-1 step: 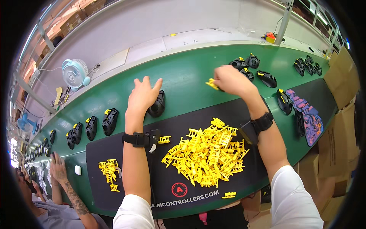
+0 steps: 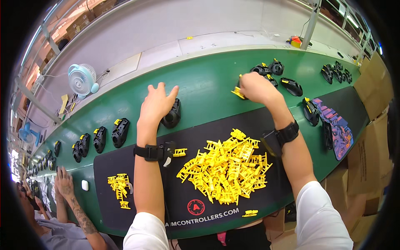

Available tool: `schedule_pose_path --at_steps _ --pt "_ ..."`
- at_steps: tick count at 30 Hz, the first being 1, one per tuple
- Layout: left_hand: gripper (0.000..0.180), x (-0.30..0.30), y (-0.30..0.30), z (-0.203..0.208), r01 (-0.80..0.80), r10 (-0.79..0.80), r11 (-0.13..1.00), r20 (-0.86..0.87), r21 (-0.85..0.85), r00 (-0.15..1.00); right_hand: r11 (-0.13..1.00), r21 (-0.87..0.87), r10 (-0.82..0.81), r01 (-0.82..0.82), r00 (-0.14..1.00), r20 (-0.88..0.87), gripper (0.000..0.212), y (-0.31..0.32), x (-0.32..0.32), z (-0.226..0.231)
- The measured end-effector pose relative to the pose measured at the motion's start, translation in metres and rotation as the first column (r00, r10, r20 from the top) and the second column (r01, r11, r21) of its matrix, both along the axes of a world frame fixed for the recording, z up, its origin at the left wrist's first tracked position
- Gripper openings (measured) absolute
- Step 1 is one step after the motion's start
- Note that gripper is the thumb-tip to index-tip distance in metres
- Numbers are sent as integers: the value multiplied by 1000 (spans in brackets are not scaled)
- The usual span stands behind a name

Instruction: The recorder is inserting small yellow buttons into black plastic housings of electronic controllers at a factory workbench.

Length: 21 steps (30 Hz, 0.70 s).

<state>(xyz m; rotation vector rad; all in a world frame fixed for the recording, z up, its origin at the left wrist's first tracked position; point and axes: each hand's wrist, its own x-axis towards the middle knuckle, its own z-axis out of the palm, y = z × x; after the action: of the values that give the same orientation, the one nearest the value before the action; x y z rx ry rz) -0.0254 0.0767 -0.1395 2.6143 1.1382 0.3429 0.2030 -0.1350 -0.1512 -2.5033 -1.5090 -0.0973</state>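
My left hand (image 2: 157,101) is over the green bench, its fingers spread and apart. Right beside it, partly hidden by it, lies a black plastic shell (image 2: 172,114). My right hand (image 2: 259,88) is closed with bent fingers at the far middle of the bench. From under those fingers sticks a yellow plastic piece (image 2: 238,92), with a dark part next to it; the rest is hidden. Below and between my arms, a heap of yellow plastic frame-like pieces (image 2: 227,171) covers part of a black mat (image 2: 162,200). A smaller yellow cluster (image 2: 120,185) sits left of my left forearm.
Black shells with yellow pieces stand at the left (image 2: 120,132) and far right (image 2: 291,86). A light-blue fan (image 2: 82,81) is behind the bench. At the left, another person's hand (image 2: 64,183) rests near a white case (image 2: 85,185). Cardboard boxes (image 2: 366,154) flank the right edge.
My right hand has shifted slightly to the right, with the yellow piece moving along in it. The left hand stays almost in place.
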Motion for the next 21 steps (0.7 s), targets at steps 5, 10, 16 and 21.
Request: schedule_pose_path --at_steps 5,10,16,21 --pt "67 -1 -3 7 101 -101 995 29 -19 994 977 -211 -43 18 993 -112 19 -2 -1 1" --pt "77 5 -8 2 170 -161 975 72 -142 984 965 231 238 -122 773 -588 21 3 -23 32" --pt "52 25 -25 -11 593 -19 512 682 -622 731 793 608 608 -36 -3 -794 22 6 -37 44" --pt "29 25 -25 -5 769 342 330 829 -547 443 745 647 541 162 419 -729 17 1 -59 72"
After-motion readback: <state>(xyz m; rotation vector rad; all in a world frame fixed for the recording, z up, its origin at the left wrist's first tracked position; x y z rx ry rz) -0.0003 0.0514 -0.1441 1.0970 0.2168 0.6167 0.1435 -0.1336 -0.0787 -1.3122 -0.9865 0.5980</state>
